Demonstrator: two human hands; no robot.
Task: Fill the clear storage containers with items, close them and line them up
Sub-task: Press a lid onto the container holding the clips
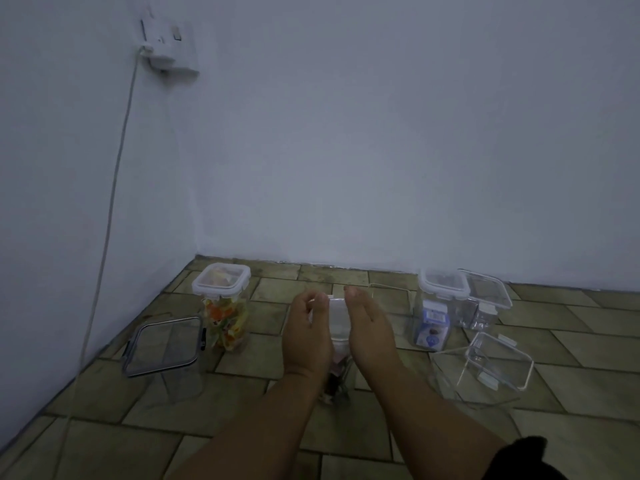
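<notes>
On the tiled floor (346, 427) stand five other clear boxes; a tall container (337, 344) with things inside stands between my hands. My left hand (306, 332) and right hand (369, 329) seem to press its lid (336, 315), fingers curled over the edges.

This looks like a plain room in a home, seen from a corner at floor level. Two bare painted walls (381, 133) meet above a floor (588, 441) of brownish tiles laid in a staggered pattern, with worn grout lines. A white wall socket (169, 46) sits high on the left wall with a plug in it, and a pale cable (114, 188) hangs from it down to the floor. Household food jars (221, 299) stand directly on the tiles.
</notes>
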